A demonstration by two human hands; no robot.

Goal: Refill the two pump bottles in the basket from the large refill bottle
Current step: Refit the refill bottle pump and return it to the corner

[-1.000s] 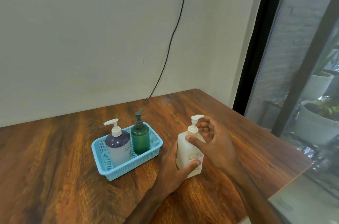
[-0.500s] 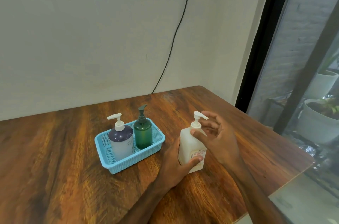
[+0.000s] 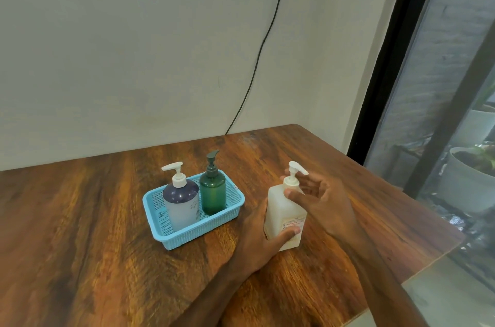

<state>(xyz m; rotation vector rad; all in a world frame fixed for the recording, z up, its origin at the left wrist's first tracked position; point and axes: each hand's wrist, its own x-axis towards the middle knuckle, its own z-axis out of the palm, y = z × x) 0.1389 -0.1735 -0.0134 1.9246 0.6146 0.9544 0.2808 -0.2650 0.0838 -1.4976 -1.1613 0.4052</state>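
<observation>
both hands (image 3: 261,238) on refill bottle (image 3: 281,208)

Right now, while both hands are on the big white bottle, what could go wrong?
The left hand holds only the low body of the refill bottle, so twisting at its pump collar with the right hand might tip it. It stands close to the blue basket, so spilled liquid could reach it.
</observation>
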